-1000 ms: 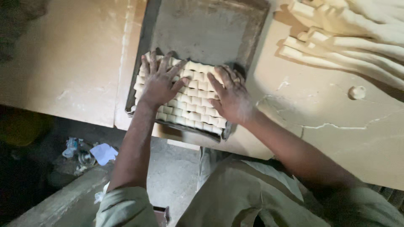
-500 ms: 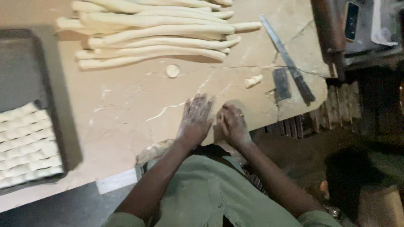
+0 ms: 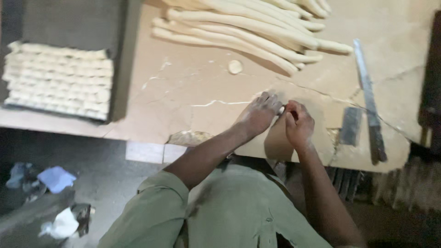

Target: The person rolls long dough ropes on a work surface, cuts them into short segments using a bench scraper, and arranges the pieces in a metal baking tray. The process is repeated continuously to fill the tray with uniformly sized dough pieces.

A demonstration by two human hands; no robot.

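shirt: olive-green, short sleeves | forearms: bare | left hand (image 3: 258,115), right hand (image 3: 298,125): ungloved

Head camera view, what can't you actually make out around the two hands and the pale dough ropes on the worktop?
- Head view: what lies between the left hand and right hand; the fingers cover it.
- The long pale dough ropes: their far ends are cut off by the top edge.
- The dark metal tray of small cut dough pieces: cut off at the top and left edges.
- The long flat metal blade: blurred, so its edge is unclear.
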